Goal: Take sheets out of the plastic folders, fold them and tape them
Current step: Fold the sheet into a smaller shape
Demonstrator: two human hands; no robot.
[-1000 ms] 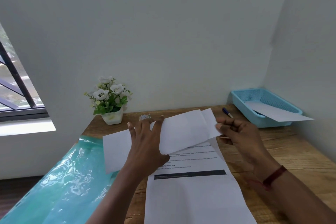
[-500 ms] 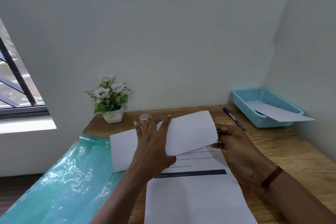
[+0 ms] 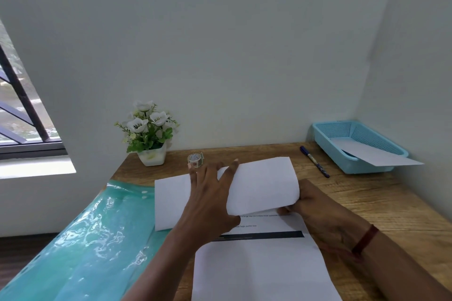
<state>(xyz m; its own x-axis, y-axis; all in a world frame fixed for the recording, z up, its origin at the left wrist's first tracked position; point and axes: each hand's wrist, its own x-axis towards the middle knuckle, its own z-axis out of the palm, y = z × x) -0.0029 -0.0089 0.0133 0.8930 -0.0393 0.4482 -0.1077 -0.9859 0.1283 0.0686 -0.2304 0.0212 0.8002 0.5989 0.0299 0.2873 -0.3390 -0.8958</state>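
1. Fingers of the left hand lie straight and spread on my feed, pressing flat on the folded sheet and gripping nothing.
2. Over on the right hand, I see the fingers curled round that sheet's bent right edge, tips tucked under the lifted flap.
3. I make out the folded sheet lying across the far end of a printed sheet on the wooden desk, its left end over the green plastic folders.
4. A tape roll stands just beyond the left hand.
5. A pen lies near the blue basket, which holds a white sheet.
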